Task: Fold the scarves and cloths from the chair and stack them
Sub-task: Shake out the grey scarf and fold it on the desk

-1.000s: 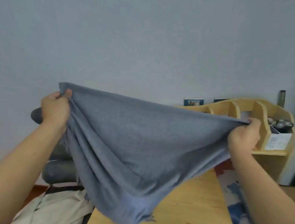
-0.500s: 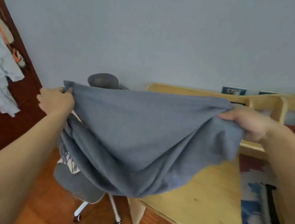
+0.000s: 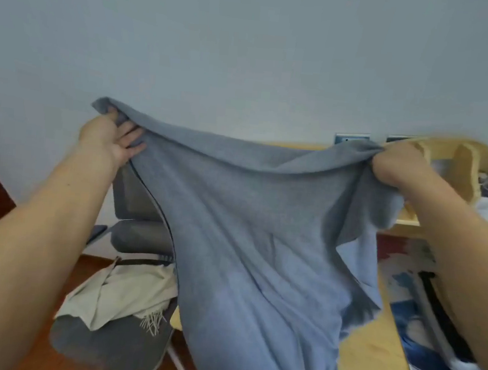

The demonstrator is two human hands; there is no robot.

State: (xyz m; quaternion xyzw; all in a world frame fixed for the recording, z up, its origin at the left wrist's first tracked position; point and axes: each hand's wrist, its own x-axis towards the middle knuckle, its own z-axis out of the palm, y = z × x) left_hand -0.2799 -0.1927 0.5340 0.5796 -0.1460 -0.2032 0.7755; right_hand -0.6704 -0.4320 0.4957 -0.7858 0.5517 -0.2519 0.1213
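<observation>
Blue-grey scarf (image 3: 249, 244) spread wide in the air, one edge in each hand.

Since a moment ago the hands have drawn farther apart and the cloth hangs longer, so I judge the fold has yet to start. The left hand (image 3: 109, 140) pinches one end by thumb and fingers; the right hand (image 3: 398, 163) bunches the other in a fist. It hangs between chair (image 3: 110, 347) and worktop (image 3: 375, 355), hiding part of each. A cream cloth (image 3: 121, 295) waits on the seat. The scarf's lower hem runs off frame.
</observation>
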